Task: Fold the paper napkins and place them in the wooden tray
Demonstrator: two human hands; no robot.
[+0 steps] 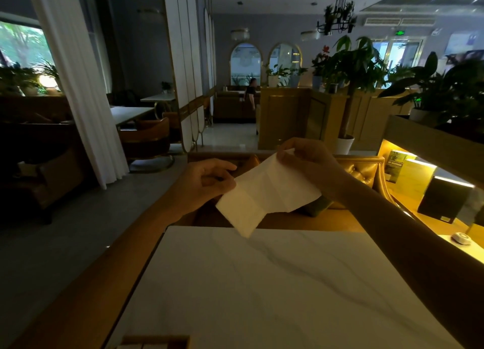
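Observation:
A white paper napkin (264, 194) with fold creases hangs in the air above the far edge of the white marble table (275, 291). My left hand (207, 181) pinches its left edge. My right hand (306, 160) pinches its upper right corner, a little higher and farther away. The napkin slants down toward the left, its lower corner hanging over the table edge. At the bottom edge of the view, part of a wooden tray (157, 342) shows, with something white inside.
A golden tufted seat (361, 170) stands beyond the table. At right, a lit shelf holds a black box (442, 199), a small white round device (461, 238) and a booklet (394, 166). Potted plants, chairs and a distant person fill the restaurant behind.

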